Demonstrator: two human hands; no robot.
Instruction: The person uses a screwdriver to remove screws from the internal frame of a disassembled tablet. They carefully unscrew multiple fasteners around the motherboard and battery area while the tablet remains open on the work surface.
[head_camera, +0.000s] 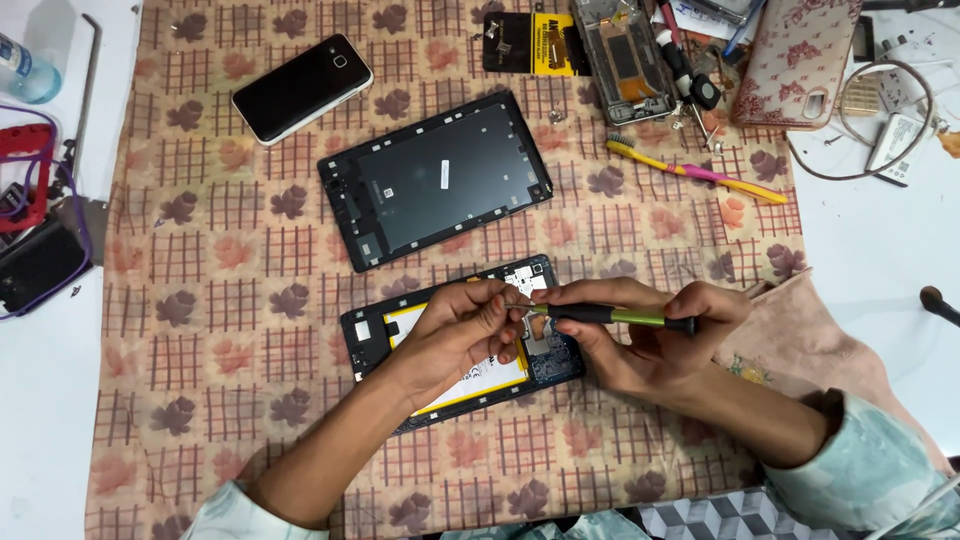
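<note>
Hands meet at lower centre of frame over an opened tablet (375, 335) (back off, yellow-edged battery and circuit board showing) lying on a leaf-patterned cloth (200, 300). Left hand (455, 335) is curled, fingertips pinched together at the screwdriver's tip; what's pinched is too small to tell. Right hand (645, 345) grips a green-and-black screwdriver (610, 317), held nearly level, tip on the board near the tablet's top edge. Removed tablet back cover (435, 180) sits just above, centre frame. Black phone (302, 88) upper left, yellow-pink toothbrush (695, 172) upper right, w/ a floral phone case (795, 60) at the top right.
</note>
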